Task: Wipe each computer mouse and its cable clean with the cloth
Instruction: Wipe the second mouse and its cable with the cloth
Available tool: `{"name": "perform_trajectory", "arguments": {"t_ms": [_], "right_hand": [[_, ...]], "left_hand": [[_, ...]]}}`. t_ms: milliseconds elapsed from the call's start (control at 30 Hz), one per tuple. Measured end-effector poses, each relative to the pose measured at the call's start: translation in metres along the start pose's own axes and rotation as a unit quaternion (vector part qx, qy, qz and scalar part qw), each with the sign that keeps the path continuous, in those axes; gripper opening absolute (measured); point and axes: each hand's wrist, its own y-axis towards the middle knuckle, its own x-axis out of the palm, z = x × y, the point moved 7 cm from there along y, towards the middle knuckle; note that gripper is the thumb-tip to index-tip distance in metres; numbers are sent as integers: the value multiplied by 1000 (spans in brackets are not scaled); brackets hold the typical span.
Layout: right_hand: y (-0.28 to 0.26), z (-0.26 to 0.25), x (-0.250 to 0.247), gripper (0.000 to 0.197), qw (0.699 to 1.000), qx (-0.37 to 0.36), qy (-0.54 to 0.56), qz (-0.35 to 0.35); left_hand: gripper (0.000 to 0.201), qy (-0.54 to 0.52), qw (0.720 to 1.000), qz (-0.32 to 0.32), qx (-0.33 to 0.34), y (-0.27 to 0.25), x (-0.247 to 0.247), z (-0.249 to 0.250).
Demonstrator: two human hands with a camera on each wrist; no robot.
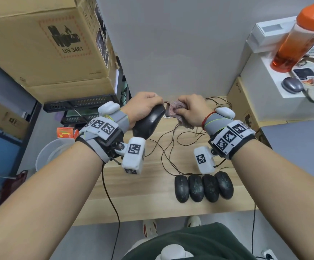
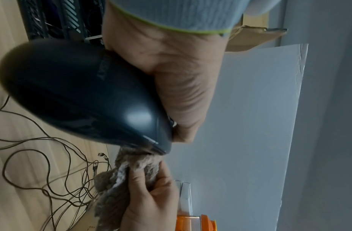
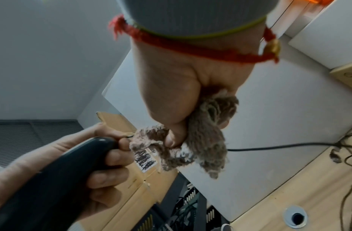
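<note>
Wooden desk point(image 1: 137, 194) against a grey wall, cardboard boxes point(image 1: 45, 44) stacked far left, an orange bottle point(image 1: 298, 36) far right, a closed laptop point(image 1: 300, 152) at the right edge. Near the front edge, right of centre: a row of four black mice point(image 1: 203, 186), side by side and touching, dusty-looking, so probably not yet wiped. Tangled cables point(image 1: 173, 147) running from them toward the far side of the desk.

Raised above the desk, centre far: the held mouse point(image 1: 148, 121), glossy black, wrapped by the left hand point(image 1: 143, 107) with fingers curled under its body and the thumb side along its flank. Long axis slanting from near-left up to far-right, nose pointing at the other hand. Just right of that nose, the right hand point(image 1: 191, 111), closed into a fist around the bunched brownish cloth point(image 1: 174, 109), thumb pressed into the wad.

Smallest and decisive: the thin cable point(image 3: 125, 136) leaving the mouse's nose and entering the cloth at once; beyond the fist, a dark cable stretching rightward over the desk, seemingly the same one. Cloth touching or almost touching the nose. Likely step: cable wiping, cloth pinched on the cable at its root. Free length all lying to the right, away from the mouse; hence a pull rightward with the right hand, left hand anchoring.
</note>
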Motion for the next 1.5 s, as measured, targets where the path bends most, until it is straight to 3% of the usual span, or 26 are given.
{"name": "perform_trajectory", "arguments": {"t_ms": [200, 333, 500, 567, 667, 733, 867, 933, 1000, 1067, 1267, 1500], "right_hand": [[-5, 52, -1, 3, 996, 90, -19, 13], [-21, 101, -4, 9, 982, 185, -40, 14], [-48, 136, -21, 8, 953, 292, -23, 71], [-45, 126, -26, 10, 953, 289, 15, 94], [-30, 84, -30, 7, 968, 216, 72, 110], [-19, 50, -29, 19, 977, 159, 90, 111], [-7, -7, -13, 36, 995, 61, 27, 69], [-7, -24, -5, 32, 998, 30, 11, 48], [-9, -32, -3, 22, 999, 12, -5, 40], [-11, -35, -3, 15, 999, 5, -12, 37], [-6, -20, 4, 18, 999, 23, -13, 27], [-13, 47, 15, 15, 991, 125, -55, 11]], "left_hand": [[14, 4, 998, 64, 19, -2, -29, 4], [16, -7, 993, 120, 13, -2, -59, 0], [11, -36, 984, 174, 1, 0, -86, -14], [18, -6, 986, 167, -7, 5, -81, -24], [32, 46, 992, 116, -27, 15, -57, -37], [35, 69, 994, 81, -12, 16, -34, -36], [54, 84, 995, 61, 13, 13, -1, -19], [66, 75, 994, 73, 23, 13, 3, -13], [57, 43, 994, 92, 47, 17, 0, -13], [49, 13, 993, 99, 59, 21, -4, -16], [51, -20, 997, 72, 19, 21, -2, -22], [60, -97, 993, 70, 1, 8, -19, -16]]}}
